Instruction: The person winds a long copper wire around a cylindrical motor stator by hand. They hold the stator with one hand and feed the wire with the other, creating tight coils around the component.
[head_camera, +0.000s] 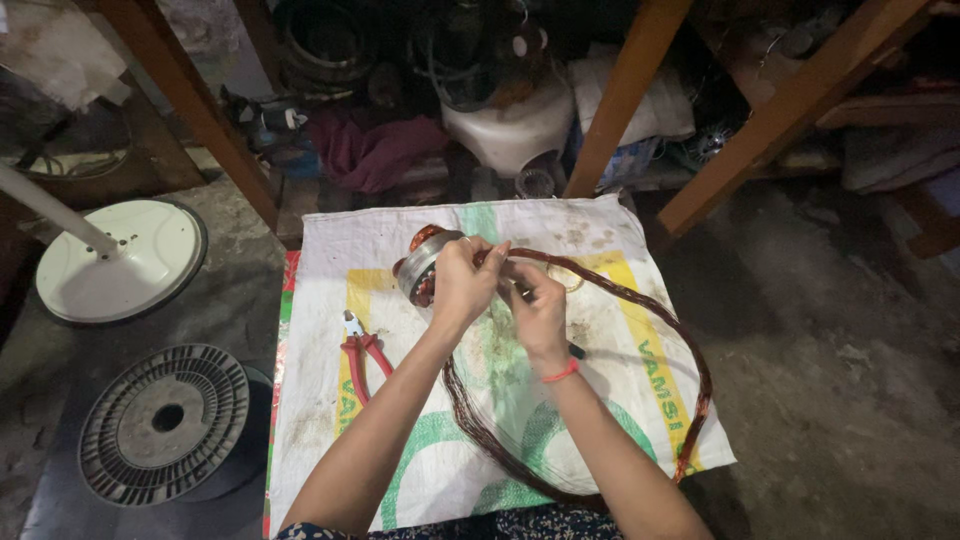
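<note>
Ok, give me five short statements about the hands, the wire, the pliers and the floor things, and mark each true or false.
1. Both hands, left hand and right hand, are at the round motor stator. True.
2. The red-handled pliers are held in the right hand. False: they lie on the woven sack, left of the arms.
3. A long loop of copper wire lies across the sack. True.
4. The right wrist is bare. False: it wears a red band.
5. The grey ribbed spool sits on the sack. False: it lies on the floor beside it.
</note>
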